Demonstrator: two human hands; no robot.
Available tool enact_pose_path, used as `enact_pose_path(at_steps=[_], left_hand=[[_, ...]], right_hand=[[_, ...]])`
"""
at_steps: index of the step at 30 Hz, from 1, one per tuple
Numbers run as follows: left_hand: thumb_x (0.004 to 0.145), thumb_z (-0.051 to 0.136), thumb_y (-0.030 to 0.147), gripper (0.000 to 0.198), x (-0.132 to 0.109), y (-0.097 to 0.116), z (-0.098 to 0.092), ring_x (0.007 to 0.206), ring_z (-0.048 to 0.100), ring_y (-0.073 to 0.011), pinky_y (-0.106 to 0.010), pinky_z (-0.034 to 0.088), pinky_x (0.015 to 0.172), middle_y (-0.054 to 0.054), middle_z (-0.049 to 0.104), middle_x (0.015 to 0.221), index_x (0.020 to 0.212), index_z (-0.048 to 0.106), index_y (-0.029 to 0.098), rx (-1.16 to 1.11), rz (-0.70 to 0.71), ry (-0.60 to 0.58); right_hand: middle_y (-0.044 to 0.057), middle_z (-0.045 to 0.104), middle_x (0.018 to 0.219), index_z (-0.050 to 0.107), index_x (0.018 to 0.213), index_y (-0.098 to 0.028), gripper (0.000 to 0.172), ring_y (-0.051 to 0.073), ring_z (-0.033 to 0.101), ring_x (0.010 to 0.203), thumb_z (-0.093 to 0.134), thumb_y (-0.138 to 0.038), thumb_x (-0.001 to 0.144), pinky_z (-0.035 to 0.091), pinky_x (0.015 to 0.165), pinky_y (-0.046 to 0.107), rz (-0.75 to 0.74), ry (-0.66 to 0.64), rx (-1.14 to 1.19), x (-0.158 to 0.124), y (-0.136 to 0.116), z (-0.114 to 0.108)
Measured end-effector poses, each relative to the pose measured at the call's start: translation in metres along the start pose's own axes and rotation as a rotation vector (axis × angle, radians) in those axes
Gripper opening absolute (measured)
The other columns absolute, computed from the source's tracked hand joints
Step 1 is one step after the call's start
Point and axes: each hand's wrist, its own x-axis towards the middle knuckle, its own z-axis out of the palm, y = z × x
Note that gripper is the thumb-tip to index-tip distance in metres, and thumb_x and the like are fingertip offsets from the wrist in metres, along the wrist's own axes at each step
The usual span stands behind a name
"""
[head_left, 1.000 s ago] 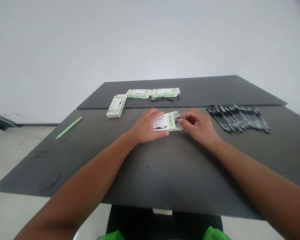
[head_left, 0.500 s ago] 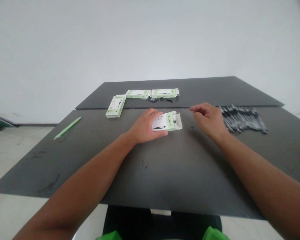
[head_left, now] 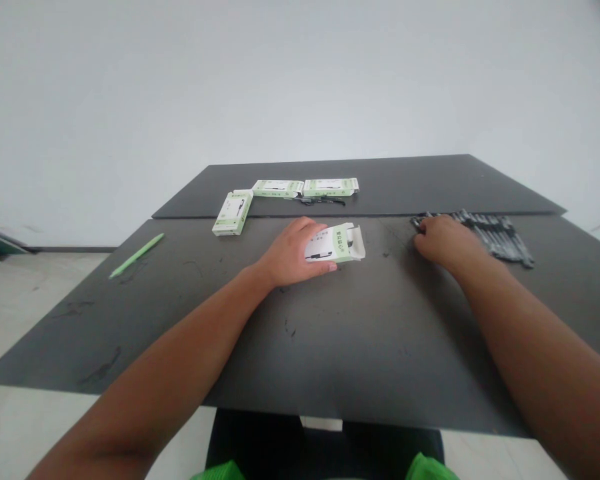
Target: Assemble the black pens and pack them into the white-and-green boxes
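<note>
My left hand (head_left: 296, 253) is wrapped round a small white and green pen box (head_left: 337, 244), which lies on its broad side with its open flap end facing right. At the left edge of a row of black and clear pens (head_left: 500, 237), my right hand (head_left: 446, 241) has its fingers closed on a pen (head_left: 418, 221). The dark end of that pen pokes out past the fingertips. Part of the row is hidden behind this hand.
Three similar boxes stand farther back: one at the left (head_left: 233, 213), one in the middle (head_left: 279, 188) and one at the right (head_left: 331, 187). Several dark pens (head_left: 323, 200) lie before them. A light green pen (head_left: 137, 256) rests at the left of the dark table (head_left: 360, 360).
My right hand has moved right and slightly down to the pen row, and its fingers have closed on a pen. My left hand and the box have stayed put.
</note>
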Motion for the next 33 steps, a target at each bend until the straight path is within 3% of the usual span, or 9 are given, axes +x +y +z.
enact_pose_path(at_steps=[8, 14, 19, 22, 24, 27, 29, 33], left_hand=[[0.085, 0.087, 0.069, 0.084, 0.001, -0.001, 0.001, 0.131, 0.065, -0.0378, -0.058, 0.053, 0.118, -0.018, 0.067, 0.139, 0.150, 0.066, 0.020, -0.003, -0.008, -0.001], [0.085, 0.087, 0.069, 0.085, 0.001, -0.002, 0.002, 0.130, 0.065, -0.0379, -0.058, 0.053, 0.117, -0.019, 0.067, 0.139, 0.150, 0.066, 0.018, 0.003, -0.001, 0.003], [0.086, 0.087, 0.068, 0.085, 0.000, -0.002, 0.002, 0.129, 0.065, -0.0368, -0.055, 0.053, 0.117, -0.019, 0.067, 0.137, 0.149, 0.066, 0.016, 0.006, 0.012, 0.011], [0.085, 0.088, 0.067, 0.085, 0.000, -0.003, 0.002, 0.128, 0.065, -0.0364, -0.054, 0.053, 0.117, -0.018, 0.067, 0.137, 0.149, 0.066, 0.016, 0.013, 0.011, 0.008], [0.085, 0.088, 0.067, 0.084, 0.000, -0.003, 0.002, 0.129, 0.065, -0.0364, -0.054, 0.053, 0.117, -0.018, 0.067, 0.137, 0.149, 0.066, 0.017, 0.015, 0.008, 0.009], [0.085, 0.088, 0.067, 0.084, 0.000, -0.003, 0.003, 0.129, 0.065, -0.0364, -0.055, 0.053, 0.117, -0.017, 0.067, 0.137, 0.150, 0.066, 0.019, 0.013, 0.004, 0.006], [0.085, 0.089, 0.068, 0.085, 0.000, -0.003, 0.002, 0.129, 0.065, -0.0366, -0.055, 0.054, 0.117, -0.017, 0.067, 0.137, 0.150, 0.066, 0.018, 0.010, 0.005, 0.007], [0.085, 0.088, 0.067, 0.084, 0.000, -0.002, 0.002, 0.129, 0.065, -0.0367, -0.056, 0.054, 0.117, -0.017, 0.067, 0.137, 0.151, 0.066, 0.019, 0.001, -0.002, 0.004]], right_hand=[[0.025, 0.083, 0.118, 0.084, 0.122, -0.014, 0.038, 0.040, 0.079, 0.113, 0.060, -0.022, 0.093, 0.059, 0.095, 0.048, -0.008, -0.017, 0.026, 0.002, -0.003, 0.007], [0.026, 0.082, 0.120, 0.081, 0.129, -0.013, 0.043, 0.041, 0.079, 0.114, 0.067, -0.018, 0.089, 0.060, 0.096, 0.047, 0.023, 0.005, 0.071, 0.001, -0.007, 0.009], [0.028, 0.081, 0.121, 0.077, 0.137, -0.008, 0.054, 0.043, 0.078, 0.116, 0.073, -0.028, 0.087, 0.060, 0.099, 0.049, 0.001, 0.031, 0.160, 0.000, -0.013, 0.002], [0.023, 0.083, 0.106, 0.074, 0.145, -0.008, 0.065, 0.041, 0.079, 0.105, 0.074, -0.031, 0.084, 0.061, 0.092, 0.049, -0.019, 0.088, 0.347, -0.003, -0.020, -0.004], [0.014, 0.080, 0.085, 0.068, 0.154, -0.010, 0.077, 0.035, 0.077, 0.081, 0.075, -0.029, 0.080, 0.061, 0.075, 0.045, 0.003, 0.095, 0.571, -0.008, -0.027, -0.008], [0.000, 0.065, 0.063, 0.061, 0.163, -0.016, 0.088, 0.021, 0.054, 0.044, 0.073, -0.027, 0.076, 0.041, 0.044, 0.034, 0.060, 0.026, 1.031, -0.019, -0.041, -0.014], [-0.005, 0.057, 0.057, 0.059, 0.163, -0.019, 0.093, 0.018, 0.047, 0.039, 0.073, -0.024, 0.071, 0.030, 0.037, 0.029, 0.084, 0.003, 1.239, -0.027, -0.051, -0.019], [-0.009, 0.055, 0.056, 0.061, 0.157, -0.026, 0.090, 0.016, 0.044, 0.037, 0.073, -0.023, 0.067, 0.027, 0.032, 0.027, 0.050, -0.017, 1.433, -0.037, -0.067, -0.025]])
